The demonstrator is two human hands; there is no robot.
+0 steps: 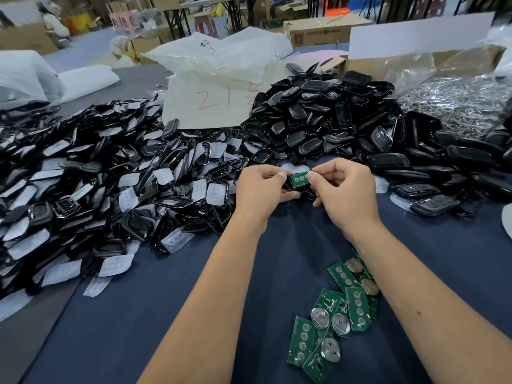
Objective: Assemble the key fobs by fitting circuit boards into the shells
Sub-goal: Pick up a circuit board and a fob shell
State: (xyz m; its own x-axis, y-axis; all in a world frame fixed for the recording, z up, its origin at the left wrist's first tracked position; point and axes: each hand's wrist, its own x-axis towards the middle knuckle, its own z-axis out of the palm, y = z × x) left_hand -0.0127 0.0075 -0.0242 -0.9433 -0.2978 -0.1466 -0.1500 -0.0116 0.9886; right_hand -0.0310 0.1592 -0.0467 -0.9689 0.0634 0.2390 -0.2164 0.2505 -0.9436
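I see left hand (259,189) gripping black shell (294,187) | right hand (342,189) pinching green circuit board (300,179) onto it | above blue table (194,300), spare boards (332,314) near

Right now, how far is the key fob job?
Done: a few closed fobs lie at the right. In hand: the left hand holds a black shell while the right hand fits a green board into it. Left: loose boards near the right forearm and big piles of shells, so most remains.
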